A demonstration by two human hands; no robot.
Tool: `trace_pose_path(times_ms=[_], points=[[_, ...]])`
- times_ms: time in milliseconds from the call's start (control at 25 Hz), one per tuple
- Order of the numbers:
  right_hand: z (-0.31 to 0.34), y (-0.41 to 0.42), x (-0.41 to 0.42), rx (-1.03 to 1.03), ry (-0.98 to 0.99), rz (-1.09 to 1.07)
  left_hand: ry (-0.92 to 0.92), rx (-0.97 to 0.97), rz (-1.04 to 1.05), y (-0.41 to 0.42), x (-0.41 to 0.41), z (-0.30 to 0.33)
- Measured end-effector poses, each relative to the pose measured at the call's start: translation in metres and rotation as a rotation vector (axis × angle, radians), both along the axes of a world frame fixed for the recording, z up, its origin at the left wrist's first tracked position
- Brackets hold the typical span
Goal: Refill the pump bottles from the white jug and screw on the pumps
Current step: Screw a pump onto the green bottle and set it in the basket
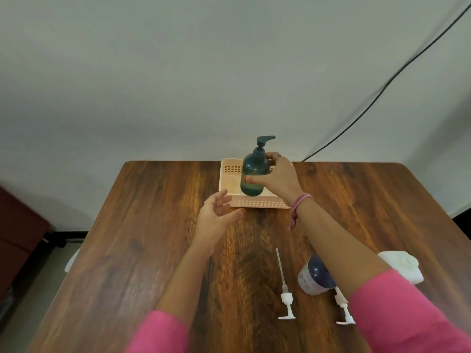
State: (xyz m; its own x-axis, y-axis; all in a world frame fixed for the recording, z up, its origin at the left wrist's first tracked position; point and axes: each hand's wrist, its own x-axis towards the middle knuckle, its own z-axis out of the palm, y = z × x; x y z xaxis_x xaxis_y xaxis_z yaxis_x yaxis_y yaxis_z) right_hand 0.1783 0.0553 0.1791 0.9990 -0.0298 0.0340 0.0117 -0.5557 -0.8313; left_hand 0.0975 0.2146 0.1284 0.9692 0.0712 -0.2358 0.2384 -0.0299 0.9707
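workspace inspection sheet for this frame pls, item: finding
Surface: wooden table, dark grain.
Job's things: green pump bottle, pump on, held over the peach basket; open bottle near edge; two loose white pumps lying flat; white jug partly behind the right arm.
Clutter: nothing seen.
Grippers: right hand grips the green bottle; left hand open, empty.
Cables: black cable along the wall.
Surroundings: pale wall; dark furniture at left.
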Motion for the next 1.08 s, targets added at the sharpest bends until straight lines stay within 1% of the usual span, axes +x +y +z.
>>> trace_pose_path(times_ms=[240, 480, 720, 920, 1080], points=[[-0.057, 0.019, 0.068, -0.054, 0.109, -0.108, 0.166, -0.031, 0.061, 0.019, 0.000, -0.039], [-0.108, 0.039, 0.109, -0.111, 0.238, -0.169, 0.292, -0.046, 0.042, 0.031, 0.001, -0.069], [-0.127, 0.052, 0.127, -0.137, 0.240, -0.165, 0.358, -0.044, 0.043, 0.035, 0.006, -0.086], [-0.142, 0.053, 0.123, -0.157, 0.261, -0.169, 0.385, -0.044, 0.035, 0.032, 0.009, -0.090], [-0.139, 0.049, 0.120, -0.224, 0.273, -0.128, 0.391, -0.059, 0.046, 0.031, 0.007, -0.089]])
